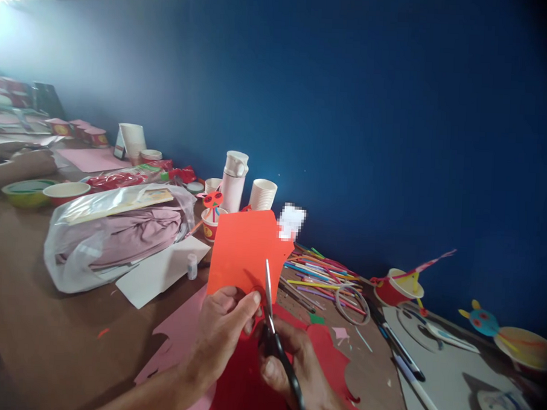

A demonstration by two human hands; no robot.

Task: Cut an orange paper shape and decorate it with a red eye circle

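Pointing scissors (pixel 274 340) lengthwise upward, right fingers (pixel 296 339) clasp them; left fingers (pixel 246 308) pinch orange paper (pixel 242 246).

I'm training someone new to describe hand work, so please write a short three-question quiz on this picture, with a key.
1. Multiple choice: what is in the right hand?
A) a paper cup
B) scissors
C) a bottle

2. True or false: in the picture, the clear plastic bag lies to the left of the coloured sticks.

3. Short answer: what colour is the sheet of paper that the left hand holds?

Key: 1. B; 2. True; 3. Orange-red.
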